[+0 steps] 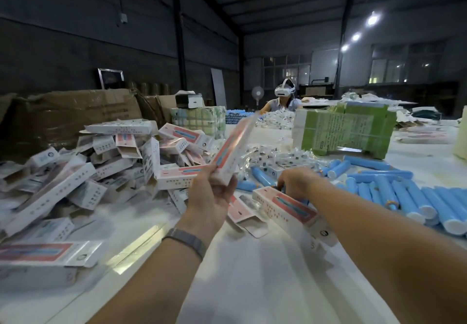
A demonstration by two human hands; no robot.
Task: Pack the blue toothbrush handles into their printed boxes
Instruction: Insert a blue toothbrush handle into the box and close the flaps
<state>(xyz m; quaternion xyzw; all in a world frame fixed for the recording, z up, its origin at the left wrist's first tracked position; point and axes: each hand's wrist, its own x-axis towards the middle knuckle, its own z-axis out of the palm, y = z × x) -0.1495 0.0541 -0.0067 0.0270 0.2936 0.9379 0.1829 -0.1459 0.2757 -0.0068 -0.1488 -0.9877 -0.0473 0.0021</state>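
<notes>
Dim hall – ceiling lamps point(372, 20) glare (edges warped, blurred).

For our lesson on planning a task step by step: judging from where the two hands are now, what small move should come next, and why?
Probably the right hand should close on one blue handle and lift it toward the printed box. The left hand already holds that box tilted up, and the right is reaching down among the loose handles; whether it grips one yet is hidden.
</notes>
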